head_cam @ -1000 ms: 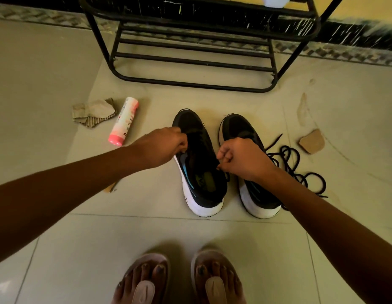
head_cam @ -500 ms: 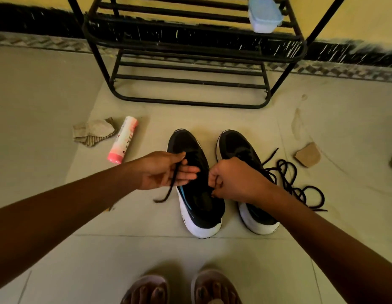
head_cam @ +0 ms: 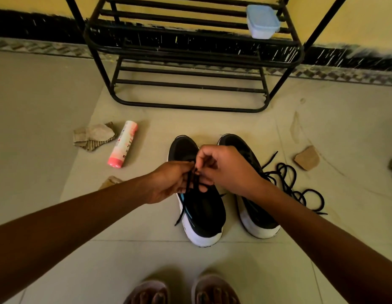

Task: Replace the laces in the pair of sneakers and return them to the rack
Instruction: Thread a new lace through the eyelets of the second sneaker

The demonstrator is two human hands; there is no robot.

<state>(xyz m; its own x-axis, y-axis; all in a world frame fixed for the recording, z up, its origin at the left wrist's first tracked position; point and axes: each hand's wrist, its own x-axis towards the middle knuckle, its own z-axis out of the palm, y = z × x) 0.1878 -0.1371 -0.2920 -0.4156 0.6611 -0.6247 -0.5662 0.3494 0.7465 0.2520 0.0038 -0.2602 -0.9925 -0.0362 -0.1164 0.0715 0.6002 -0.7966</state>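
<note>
Two black sneakers with white soles stand side by side on the tiled floor, the left sneaker (head_cam: pixel 201 213) and the right sneaker (head_cam: pixel 254 218). Above the left sneaker's tongue, my left hand (head_cam: pixel 171 183) and my right hand (head_cam: pixel 225 170) meet and both pinch a black lace (head_cam: pixel 182 212), whose loose end hangs down the shoe's left side. A second black lace (head_cam: pixel 296 187) lies coiled on the floor to the right of the right sneaker. The black metal shoe rack (head_cam: pixel 190 62) stands behind the shoes.
A pink and white spray can (head_cam: pixel 122 144) lies left of the shoes beside a crumpled cloth (head_cam: pixel 93 136). Cardboard scraps (head_cam: pixel 307 158) lie on the floor. A pale blue lidded box (head_cam: pixel 262 21) sits on the rack's upper shelf. My sandalled feet (head_cam: pixel 182 291) are at the bottom edge.
My hands have come together over the left sneaker. The right hand moved left to join the left hand on the lace. The camera tilted up, showing more of the rack.
</note>
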